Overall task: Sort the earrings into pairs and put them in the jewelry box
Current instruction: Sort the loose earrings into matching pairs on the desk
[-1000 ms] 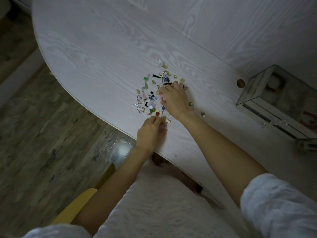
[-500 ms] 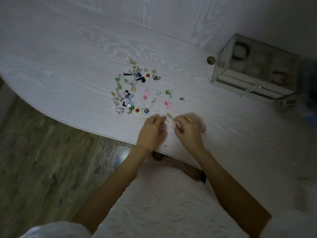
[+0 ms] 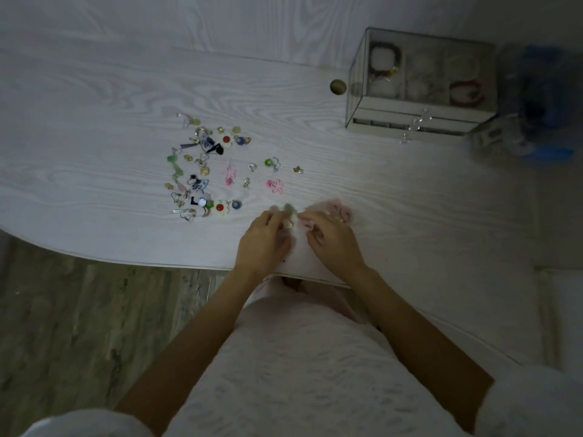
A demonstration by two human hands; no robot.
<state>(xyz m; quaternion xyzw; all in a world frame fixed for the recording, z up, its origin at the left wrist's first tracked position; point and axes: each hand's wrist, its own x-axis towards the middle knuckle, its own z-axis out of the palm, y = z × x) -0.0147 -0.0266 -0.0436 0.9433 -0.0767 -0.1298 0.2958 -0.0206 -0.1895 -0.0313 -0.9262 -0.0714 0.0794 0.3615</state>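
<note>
Several small earrings (image 3: 205, 171) lie scattered on the white wooden table (image 3: 94, 184), among them two pink flower ones (image 3: 274, 186) and two red-centred flower ones (image 3: 220, 207). My left hand (image 3: 263, 244) and my right hand (image 3: 334, 242) meet near the table's front edge, fingertips together around a small pale green earring (image 3: 288, 212). Motion blur hides which hand grips it. The glass jewelry box (image 3: 419, 86) stands at the back right, lid shut, with bracelets inside.
A round cable hole (image 3: 338, 87) sits in the table just left of the box. A blurred blue object (image 3: 542, 115) stands right of the box. The table's curved front edge runs close to my hands, with wooden floor (image 3: 79, 326) below left.
My right hand left the earring pile and came back to the front edge beside my left hand. The camera swung right, bringing the whole jewelry box into view.
</note>
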